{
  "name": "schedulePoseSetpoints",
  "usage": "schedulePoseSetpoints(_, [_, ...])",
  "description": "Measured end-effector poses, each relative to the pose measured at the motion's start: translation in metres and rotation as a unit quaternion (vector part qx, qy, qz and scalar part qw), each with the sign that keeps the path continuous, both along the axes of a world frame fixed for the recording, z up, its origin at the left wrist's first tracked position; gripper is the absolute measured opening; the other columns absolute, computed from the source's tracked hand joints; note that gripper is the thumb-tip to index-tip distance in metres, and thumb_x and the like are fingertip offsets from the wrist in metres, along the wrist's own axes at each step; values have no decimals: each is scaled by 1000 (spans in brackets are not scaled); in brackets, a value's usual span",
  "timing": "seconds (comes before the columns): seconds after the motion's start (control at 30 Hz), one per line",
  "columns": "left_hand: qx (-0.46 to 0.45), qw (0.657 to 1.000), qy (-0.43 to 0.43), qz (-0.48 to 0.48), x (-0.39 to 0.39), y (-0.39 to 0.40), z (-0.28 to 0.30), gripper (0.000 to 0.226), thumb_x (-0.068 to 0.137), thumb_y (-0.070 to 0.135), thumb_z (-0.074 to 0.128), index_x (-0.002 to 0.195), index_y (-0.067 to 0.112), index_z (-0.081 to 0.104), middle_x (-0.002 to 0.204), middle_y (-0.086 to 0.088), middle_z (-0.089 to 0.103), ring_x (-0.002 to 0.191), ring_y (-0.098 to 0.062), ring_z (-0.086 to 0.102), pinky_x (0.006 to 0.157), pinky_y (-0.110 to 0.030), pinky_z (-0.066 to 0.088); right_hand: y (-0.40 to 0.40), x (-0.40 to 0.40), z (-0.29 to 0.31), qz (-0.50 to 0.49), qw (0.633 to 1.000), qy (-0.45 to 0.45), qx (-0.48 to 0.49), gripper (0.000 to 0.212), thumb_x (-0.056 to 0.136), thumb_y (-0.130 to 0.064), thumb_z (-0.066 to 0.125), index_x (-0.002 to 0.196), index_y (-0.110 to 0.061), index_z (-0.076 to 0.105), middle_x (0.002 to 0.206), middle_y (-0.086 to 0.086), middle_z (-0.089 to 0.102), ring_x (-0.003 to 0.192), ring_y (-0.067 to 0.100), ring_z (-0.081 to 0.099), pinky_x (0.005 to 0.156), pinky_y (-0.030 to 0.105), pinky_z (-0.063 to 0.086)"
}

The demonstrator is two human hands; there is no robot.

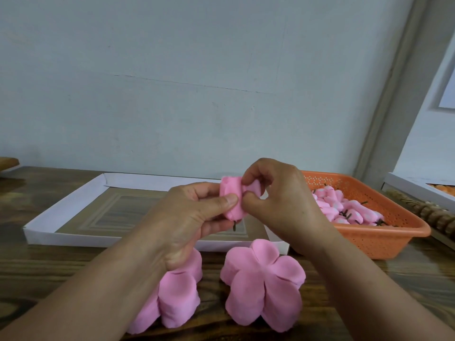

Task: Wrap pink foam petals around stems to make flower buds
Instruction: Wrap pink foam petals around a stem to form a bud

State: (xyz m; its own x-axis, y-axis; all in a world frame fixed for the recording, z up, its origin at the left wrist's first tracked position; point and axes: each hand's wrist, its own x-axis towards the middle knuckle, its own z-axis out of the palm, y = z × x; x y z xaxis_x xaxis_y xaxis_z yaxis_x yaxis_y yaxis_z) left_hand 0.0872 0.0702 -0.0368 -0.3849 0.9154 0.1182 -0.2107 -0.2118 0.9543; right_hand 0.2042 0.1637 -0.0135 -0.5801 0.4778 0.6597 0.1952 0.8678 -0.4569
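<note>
From the head camera, a dark brown wood-grain table point(37, 271) runs up to a pale blue-grey painted wall point(197, 82), with a lighter door or window frame point(394, 107) slanting down at the right. On the table lies a shallow white cardboard tray point(66, 210) with a brown patterned floor, and just right of it an orange perforated plastic basket point(384, 237) heaped with finished pink foam buds point(339, 207) on dark stems.

Above the tray's near edge, the left hand point(187, 217) pinches a rolled pink foam petal point(232, 205) between thumb and curled fingers; a dark stem end point(234, 227) pokes out below. The right hand point(283, 205) has its fingertips curled onto the same petal (pinching its right side).

Two stacks of pink five-lobed foam petal cut-outs sit nearest: the left stack point(172, 301) partly under the left wrist, the right stack point(264, 284) in plain sight.
</note>
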Motion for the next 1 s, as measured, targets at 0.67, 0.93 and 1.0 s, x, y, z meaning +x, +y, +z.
schedulePoseSetpoints(0.67, [-8, 998, 48, 29, -1, 0, -1, 40, 55, 20, 70, 93, 8, 73, 82, -7, 74, 70, -12, 69, 60, -19, 55, -1, -7, -5, -12, 991, 84, -105, 25, 70, 0, 62, 56, -17, 52, 46, -6, 47, 45, 8, 38, 47, 27, 36])
schedulePoseSetpoints(0.93, [-15, 997, 65, 50, -2, 2, -3, 16, 74, 7, 70, 89, 11, 73, 82, -8, 75, 70, -11, 70, 63, -20, 57, -5, -7, -4, 41, 975, 95, -195, 14, 74, 4, 58, 62, -3, 60, 57, 21, 60, 53, 23, 52, 54, 44, 50])
schedulePoseSetpoints(1.0, [-19, 996, 65, 63, -2, 2, -4, 14, 79, 2, 68, 90, 9, 73, 83, -9, 75, 69, -11, 69, 61, -20, 56, -4, -6, -2, 69, 964, 94, -241, 14, 77, 7, 56, 67, -1, 62, 53, 16, 59, 50, 20, 54, 52, 36, 50])
